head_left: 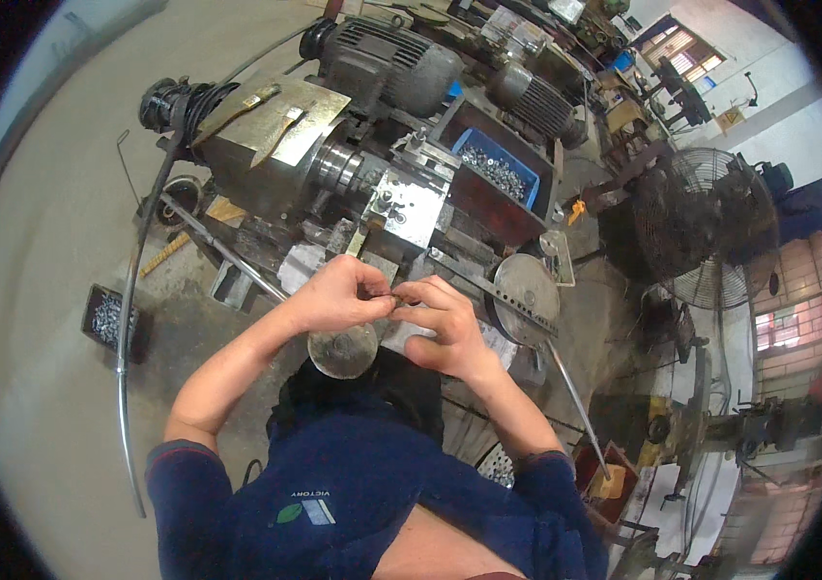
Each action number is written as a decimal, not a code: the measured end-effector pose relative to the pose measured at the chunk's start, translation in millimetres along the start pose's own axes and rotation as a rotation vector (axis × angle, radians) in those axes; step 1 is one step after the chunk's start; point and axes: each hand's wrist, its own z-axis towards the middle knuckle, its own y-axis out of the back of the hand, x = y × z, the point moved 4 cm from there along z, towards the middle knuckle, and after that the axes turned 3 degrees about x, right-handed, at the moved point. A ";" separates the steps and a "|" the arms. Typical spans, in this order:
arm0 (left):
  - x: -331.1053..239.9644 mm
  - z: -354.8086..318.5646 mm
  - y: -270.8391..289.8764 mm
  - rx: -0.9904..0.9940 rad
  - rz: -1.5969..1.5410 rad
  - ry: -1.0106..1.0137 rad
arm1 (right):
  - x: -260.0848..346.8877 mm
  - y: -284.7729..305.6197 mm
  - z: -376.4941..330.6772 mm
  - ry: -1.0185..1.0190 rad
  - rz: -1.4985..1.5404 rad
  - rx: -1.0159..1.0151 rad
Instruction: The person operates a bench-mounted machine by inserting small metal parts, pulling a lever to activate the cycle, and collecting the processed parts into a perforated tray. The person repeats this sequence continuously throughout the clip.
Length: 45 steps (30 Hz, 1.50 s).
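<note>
In front of my body, over the near side of a lathe-like machine, both hands meet at the fingertips. My left hand (335, 296) is closed in a pinch, thumb against fingers. Opposite it, my right hand (447, 327) curls its fingers inward to the same spot. Something small and dark seems to sit between the fingertips, too hidden to name. Just beyond the hands lies a bright metal plate (409, 208) on the machine's slide, with a shiny spindle (338, 168) to its left. A round metal disc (343, 353) is below my hands.
A blue bin (533, 180) of small metal parts stands behind the plate, right. A perforated bar (503, 298) crosses a large disc (530, 280). Long metal rods (222, 248) reach out at left. A dark bin (93, 315) of parts is on the floor; a fan (706, 213) stands right.
</note>
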 end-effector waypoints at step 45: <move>100.2 -278.6 161.0 -0.901 0.963 0.887 | -151.5 -46.9 148.1 -0.300 -0.146 0.060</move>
